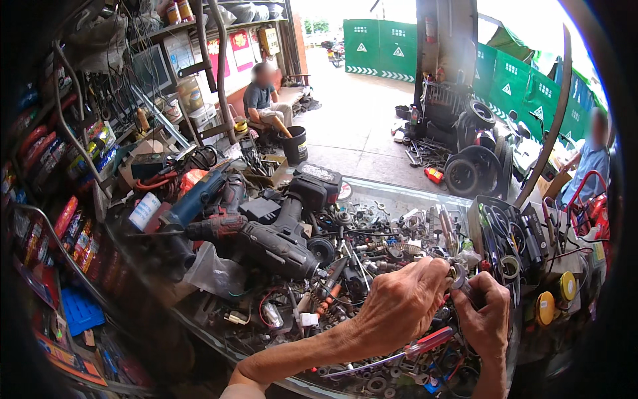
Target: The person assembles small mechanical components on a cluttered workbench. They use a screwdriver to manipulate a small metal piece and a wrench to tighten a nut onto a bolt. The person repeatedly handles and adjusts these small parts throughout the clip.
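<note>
Over the cluttered bench, my left hand [407, 298] is closed, its fingertips against a small round metal part [458, 276]. My right hand [485, 311] pinches the same part from the other side, thumb and fingers pressed together. The part's exact kind is too small to make out, and the fingers cover some of it. Just below the hands lies a screwdriver [430, 342] with a red and clear handle, its shaft pointing left. Loose washers [377, 384], bolts and other small hardware are spread beneath and around both hands.
Left of the hands lie a black cordless impact wrench [282, 243] and a blue power tool [196, 199]. A bin of hand tools [505, 229] stands to the right, near yellow round tins [545, 307]. Beyond the bench, a person [262, 100] sits beside a black bucket [293, 145]; another person [585, 166] is at far right.
</note>
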Demonstrator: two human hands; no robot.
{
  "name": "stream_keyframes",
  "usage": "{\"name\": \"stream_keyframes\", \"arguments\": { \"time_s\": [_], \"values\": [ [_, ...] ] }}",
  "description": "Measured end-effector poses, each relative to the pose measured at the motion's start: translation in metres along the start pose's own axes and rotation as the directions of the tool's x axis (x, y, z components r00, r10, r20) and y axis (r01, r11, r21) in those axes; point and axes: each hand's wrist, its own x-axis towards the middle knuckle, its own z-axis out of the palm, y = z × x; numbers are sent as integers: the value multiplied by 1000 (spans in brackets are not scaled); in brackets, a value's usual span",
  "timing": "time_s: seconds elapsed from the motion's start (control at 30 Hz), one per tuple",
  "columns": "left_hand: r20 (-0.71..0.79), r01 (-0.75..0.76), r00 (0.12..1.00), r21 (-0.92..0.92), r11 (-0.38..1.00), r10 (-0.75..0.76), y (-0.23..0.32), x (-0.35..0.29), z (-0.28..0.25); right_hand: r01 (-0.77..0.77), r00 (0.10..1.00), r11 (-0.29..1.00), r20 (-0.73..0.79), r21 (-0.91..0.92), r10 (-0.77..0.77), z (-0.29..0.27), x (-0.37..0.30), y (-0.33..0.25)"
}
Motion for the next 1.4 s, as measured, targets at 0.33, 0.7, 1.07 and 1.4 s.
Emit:
{"name": "stream_keyframes", "arguments": {
  "time_s": [0.33, 0.7, 1.07, 1.4],
  "values": [
    [174, 66, 984, -100, 993, -48, 3, -4, 10, -149, 984, 881, 151, 449, 90, -10, 6, -5],
    [176, 102, 981, -142, 985, -76, 5, -1, 16, -215, 941, 908, 325, 359, 95, -13, 4, 18],
    [380, 501, 854, -414, 760, -356, 4, 0, 8, -145, 981, 879, 184, 454, 66, -12, 2, 16],
    [317, 466, 879, -405, 787, -357, 3, -1, 5, -149, 977, 866, 204, 478, 56, -17, 3, 14]
  ]
}}
